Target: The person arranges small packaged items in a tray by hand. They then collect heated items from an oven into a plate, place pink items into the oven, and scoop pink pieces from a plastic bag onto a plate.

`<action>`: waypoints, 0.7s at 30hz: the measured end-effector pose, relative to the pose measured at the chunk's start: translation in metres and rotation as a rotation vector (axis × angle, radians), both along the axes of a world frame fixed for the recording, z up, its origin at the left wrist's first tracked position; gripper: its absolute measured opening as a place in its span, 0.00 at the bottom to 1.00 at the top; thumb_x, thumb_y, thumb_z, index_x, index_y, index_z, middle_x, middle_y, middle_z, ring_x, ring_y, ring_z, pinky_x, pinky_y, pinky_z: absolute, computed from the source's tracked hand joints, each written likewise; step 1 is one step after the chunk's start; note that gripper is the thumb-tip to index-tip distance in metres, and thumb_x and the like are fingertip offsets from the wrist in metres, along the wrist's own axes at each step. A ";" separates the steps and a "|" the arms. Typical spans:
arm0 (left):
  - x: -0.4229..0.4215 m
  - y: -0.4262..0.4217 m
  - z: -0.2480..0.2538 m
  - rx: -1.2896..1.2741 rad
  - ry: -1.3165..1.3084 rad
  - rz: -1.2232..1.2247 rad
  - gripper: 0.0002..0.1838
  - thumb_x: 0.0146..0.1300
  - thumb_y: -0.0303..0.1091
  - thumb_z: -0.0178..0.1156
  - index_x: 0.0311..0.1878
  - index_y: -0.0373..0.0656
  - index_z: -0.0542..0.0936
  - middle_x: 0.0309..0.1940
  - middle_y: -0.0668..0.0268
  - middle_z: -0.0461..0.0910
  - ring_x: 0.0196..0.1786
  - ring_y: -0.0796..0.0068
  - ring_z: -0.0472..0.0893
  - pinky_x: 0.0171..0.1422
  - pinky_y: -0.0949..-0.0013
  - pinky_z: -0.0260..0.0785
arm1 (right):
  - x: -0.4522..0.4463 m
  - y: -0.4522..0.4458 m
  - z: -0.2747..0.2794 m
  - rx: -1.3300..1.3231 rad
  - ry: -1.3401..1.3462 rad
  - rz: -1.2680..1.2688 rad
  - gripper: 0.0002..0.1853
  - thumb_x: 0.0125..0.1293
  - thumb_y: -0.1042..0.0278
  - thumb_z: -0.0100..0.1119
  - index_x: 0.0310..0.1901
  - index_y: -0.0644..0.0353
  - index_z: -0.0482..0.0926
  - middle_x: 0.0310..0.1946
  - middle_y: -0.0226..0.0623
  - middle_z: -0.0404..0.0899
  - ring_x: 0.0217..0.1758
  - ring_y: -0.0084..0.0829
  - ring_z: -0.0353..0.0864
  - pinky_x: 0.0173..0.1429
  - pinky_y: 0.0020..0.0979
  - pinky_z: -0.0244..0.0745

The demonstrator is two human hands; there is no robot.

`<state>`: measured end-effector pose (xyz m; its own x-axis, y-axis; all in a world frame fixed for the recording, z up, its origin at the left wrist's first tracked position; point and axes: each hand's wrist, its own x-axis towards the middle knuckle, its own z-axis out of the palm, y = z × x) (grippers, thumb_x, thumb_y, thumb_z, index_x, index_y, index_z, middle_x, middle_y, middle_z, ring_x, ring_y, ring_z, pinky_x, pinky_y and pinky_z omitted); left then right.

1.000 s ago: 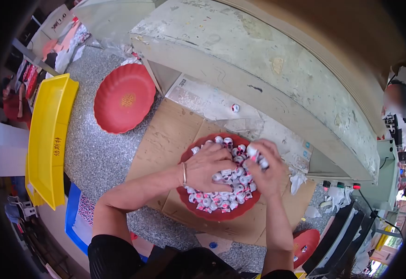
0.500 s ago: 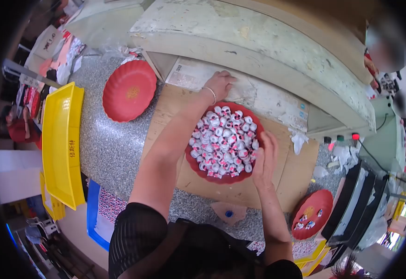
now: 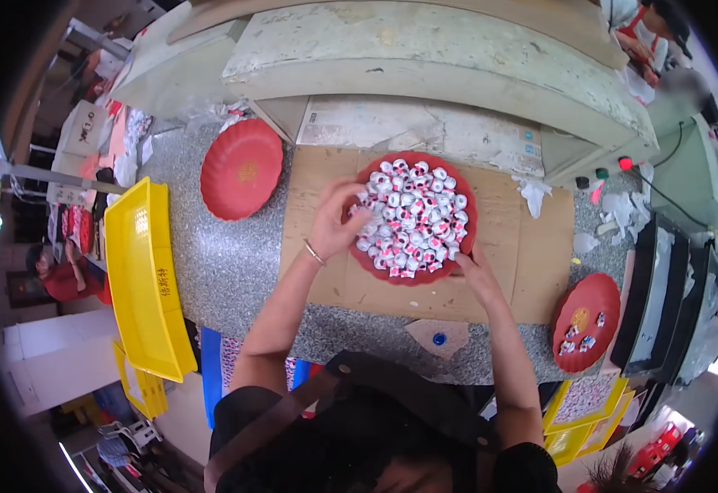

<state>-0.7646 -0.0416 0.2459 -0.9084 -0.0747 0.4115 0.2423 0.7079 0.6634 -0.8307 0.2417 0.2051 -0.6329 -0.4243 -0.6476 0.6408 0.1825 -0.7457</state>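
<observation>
A round red plate with a scalloped rim is heaped with small white pieces marked in pink and black. My left hand, with a bracelet at its wrist, reaches over the plate's left rim. Its thumb and fingers are curved but apart, close to the outermost pieces; whether they touch them I cannot tell. At the lower right rim, my right hand grips the plate, its thumb over the edge and its other fingers mostly hidden. Under the plate lies a brown cardboard sheet.
Another red plate stands at left, beside a yellow tray. A smaller red plate at right carries several small pieces. A worn pale shelf spans the back. Black trays line the right edge. A co-worker is at upper right.
My left hand has come back from beyond the plate's far side to its left rim. My right hand has slid down to the lower right rim. The camera view has shifted.
</observation>
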 end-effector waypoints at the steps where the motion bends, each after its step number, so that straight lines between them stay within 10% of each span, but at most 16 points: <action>1: 0.007 -0.002 -0.014 0.170 -0.080 0.238 0.13 0.59 0.31 0.62 0.47 0.40 0.78 0.44 0.55 0.79 0.50 0.64 0.76 0.53 0.66 0.69 | -0.002 0.000 -0.004 -0.032 0.098 0.091 0.31 0.67 0.63 0.49 0.70 0.52 0.51 0.60 0.39 0.69 0.54 0.33 0.76 0.51 0.37 0.78; 6: 0.015 -0.018 -0.102 0.310 -0.385 0.402 0.23 0.71 0.47 0.46 0.47 0.33 0.77 0.40 0.53 0.80 0.45 0.62 0.78 0.52 0.63 0.68 | -0.005 0.007 0.001 -0.211 0.092 0.106 0.37 0.60 0.72 0.54 0.70 0.53 0.52 0.61 0.36 0.69 0.59 0.31 0.72 0.55 0.34 0.75; 13: 0.028 -0.004 -0.037 0.152 -0.325 0.273 0.22 0.73 0.43 0.45 0.45 0.29 0.75 0.35 0.57 0.79 0.38 0.70 0.74 0.47 0.65 0.66 | 0.035 0.013 0.009 -0.045 0.535 -0.114 0.35 0.56 0.70 0.50 0.68 0.56 0.57 0.58 0.51 0.72 0.62 0.41 0.71 0.65 0.37 0.65; 21: 0.037 0.126 0.077 0.213 -0.308 0.041 0.20 0.73 0.40 0.43 0.44 0.29 0.75 0.36 0.60 0.78 0.37 0.73 0.73 0.46 0.67 0.66 | 0.135 0.131 0.095 -0.005 0.502 -0.477 0.34 0.55 0.78 0.50 0.67 0.60 0.58 0.54 0.46 0.75 0.58 0.33 0.73 0.61 0.33 0.66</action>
<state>-0.7280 0.0847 0.3225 -0.9815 -0.1685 0.0912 -0.0172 0.5512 0.8342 -0.6955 0.3730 0.3000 -0.9736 -0.0277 -0.2265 0.2274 -0.0376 -0.9731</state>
